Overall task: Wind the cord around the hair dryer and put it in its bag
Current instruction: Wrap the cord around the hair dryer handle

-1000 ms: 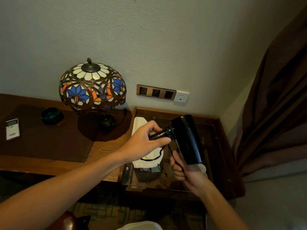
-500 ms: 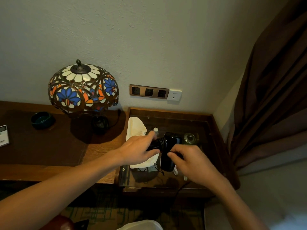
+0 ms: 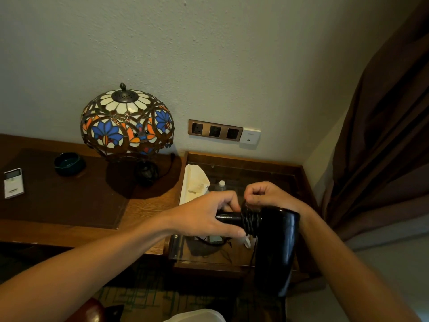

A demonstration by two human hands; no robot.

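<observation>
A black hair dryer [image 3: 276, 247] hangs in the air above the glass-topped side table [image 3: 299, 173], its barrel pointing down toward me. My left hand [image 3: 204, 217] grips its handle, which points left. Several turns of black cord [image 3: 250, 220] are wrapped around the handle where it meets the body. My right hand [image 3: 267, 194] is just above the coils, fingers pinched on the cord. A loose stretch of cord drops below the coils. A cream cloth bag [image 3: 193, 182] lies on the glass at the left, partly behind my left hand.
A stained-glass lamp [image 3: 126, 122] stands on the wooden desk [image 3: 148, 205] to the left, with a dark green bowl [image 3: 68, 162] and a white remote [image 3: 13, 183]. Wall sockets [image 3: 214, 130] sit above the side table. A small bottle [image 3: 220, 185] shows under the glass. A brown curtain [image 3: 385, 140] hangs at right.
The dryer was lowered toward the glass half a second ago and is now raised again, barrel down. My right hand went from under the dryer to above the handle, on the cord.
</observation>
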